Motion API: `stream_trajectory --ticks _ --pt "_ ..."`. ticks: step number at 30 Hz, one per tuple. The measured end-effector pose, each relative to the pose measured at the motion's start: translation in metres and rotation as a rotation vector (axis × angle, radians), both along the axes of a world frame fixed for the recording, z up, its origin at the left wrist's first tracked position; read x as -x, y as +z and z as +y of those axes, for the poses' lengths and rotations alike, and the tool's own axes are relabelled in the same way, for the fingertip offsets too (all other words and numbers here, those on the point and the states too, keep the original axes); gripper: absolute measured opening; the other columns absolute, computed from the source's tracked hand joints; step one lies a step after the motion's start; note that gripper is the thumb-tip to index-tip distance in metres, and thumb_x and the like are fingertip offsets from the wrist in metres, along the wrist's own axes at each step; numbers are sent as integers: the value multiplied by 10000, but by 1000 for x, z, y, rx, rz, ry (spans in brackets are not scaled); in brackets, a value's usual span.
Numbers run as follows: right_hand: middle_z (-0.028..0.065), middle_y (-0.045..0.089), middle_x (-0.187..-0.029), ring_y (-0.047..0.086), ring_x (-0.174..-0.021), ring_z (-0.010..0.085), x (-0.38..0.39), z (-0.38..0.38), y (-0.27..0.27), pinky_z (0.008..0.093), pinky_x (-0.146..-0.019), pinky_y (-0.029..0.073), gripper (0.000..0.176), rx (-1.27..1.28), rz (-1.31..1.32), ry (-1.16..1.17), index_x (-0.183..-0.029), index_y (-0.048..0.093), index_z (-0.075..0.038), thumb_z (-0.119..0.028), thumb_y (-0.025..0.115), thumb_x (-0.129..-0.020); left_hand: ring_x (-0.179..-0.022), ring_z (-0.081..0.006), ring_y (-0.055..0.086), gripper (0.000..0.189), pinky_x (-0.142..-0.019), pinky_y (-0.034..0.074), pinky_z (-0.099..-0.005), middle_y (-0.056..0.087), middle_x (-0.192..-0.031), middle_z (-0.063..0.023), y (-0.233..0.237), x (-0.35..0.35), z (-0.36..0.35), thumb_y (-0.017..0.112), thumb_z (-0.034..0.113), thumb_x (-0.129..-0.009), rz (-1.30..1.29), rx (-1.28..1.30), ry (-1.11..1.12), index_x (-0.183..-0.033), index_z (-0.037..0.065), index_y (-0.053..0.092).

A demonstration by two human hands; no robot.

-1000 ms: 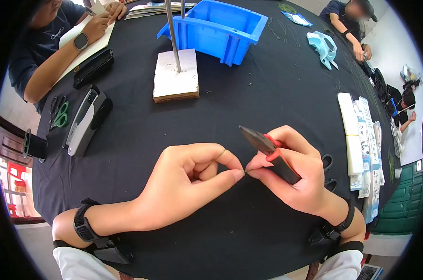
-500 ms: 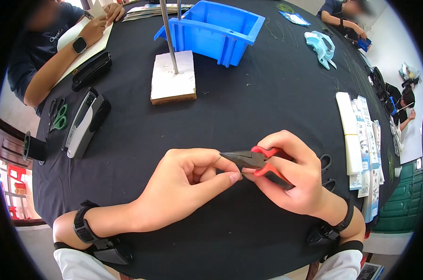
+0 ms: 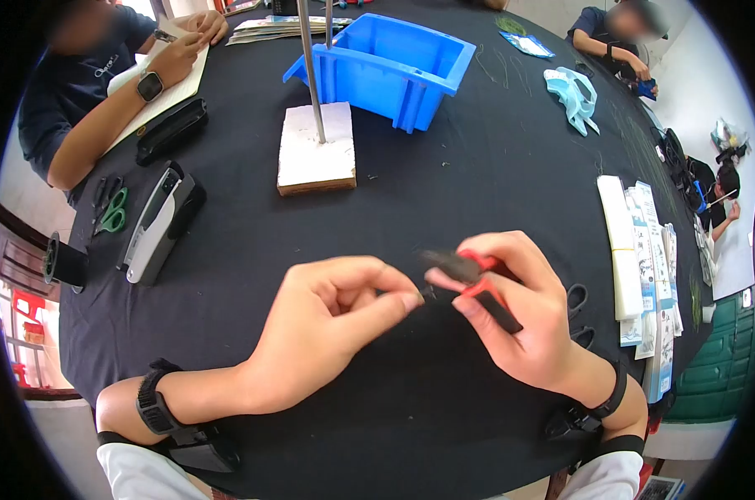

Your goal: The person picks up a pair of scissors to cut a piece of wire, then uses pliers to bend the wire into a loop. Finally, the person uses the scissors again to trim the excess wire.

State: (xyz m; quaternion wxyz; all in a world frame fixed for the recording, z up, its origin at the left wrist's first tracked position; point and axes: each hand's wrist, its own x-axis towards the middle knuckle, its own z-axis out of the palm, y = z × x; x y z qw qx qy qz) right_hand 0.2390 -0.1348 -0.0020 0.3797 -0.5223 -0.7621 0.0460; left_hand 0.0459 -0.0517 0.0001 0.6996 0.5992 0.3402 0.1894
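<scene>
My right hand is wrapped round the red-handled needle-nose pliers; their dark jaws are smeared by motion and point left. My left hand has its thumb and forefinger pinched together. A tiny dark thing shows at those fingertips, too small and blurred to name. The pliers' tip is just above and right of the pinch, apart from the left fingers. Behind my right wrist, a pair of scissors lies partly hidden on the black tablecloth.
A blue bin stands beyond a white block with metal rods. Leftward lie a stapler, green scissors and a black spool. Packets are stacked at right. A person writes at far left; others sit at far right.
The pliers have moved away from my left fingertips and tilted, their jaws now blurred. My hands are a little farther apart. The view has shifted slightly, so the table things sit lower.
</scene>
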Motion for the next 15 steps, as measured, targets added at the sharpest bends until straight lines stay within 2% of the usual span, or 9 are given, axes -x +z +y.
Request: stream_trajectory --ticks 1,2,5,13,15 --pt "111 584 -1025 566 -864 259 0 1 0 326 -732 468 206 -5 15 -11 -887 644 15 -9 714 -695 -431 4 323 133 -396 222 -198 443 -529 63 0 0 1 597 74 -887 -40 8 60 -953 -30 647" --pt "125 566 -1117 553 -942 273 1 0 2 341 -800 455 179 57 14 -37 -921 635 27 -28 681 -757 -426 2 322 129 -392 221 -196 446 -533 60 0 1 2 588 75 -892 -79 14 121 -942 -32 640" --pt "122 547 -1166 552 -964 270 5 -3 0 344 -830 441 183 152 66 -70 -930 632 35 -44 677 -770 -414 -1 309 124 -382 215 -189 443 -542 59 1 2 5 567 78 -905 -166 -22 224 -933 -32 616" --pt "122 564 -1063 553 -902 257 12 -10 -2 337 -794 436 213 245 103 -32 -959 637 8 -41 682 -757 -425 9 313 120 -388 212 -180 451 -550 60 2 3 4 568 69 -905 -199 -118 232 -937 -38 611" --pt "140 513 -1110 550 -951 250 12 -10 5 326 -853 447 211 314 50 -21 -997 643 38 20 604 -790 -430 12 314 112 -390 209 -180 455 -551 60 1 3 3 570 60 -902 -199 -153 215 -934 -39 612"
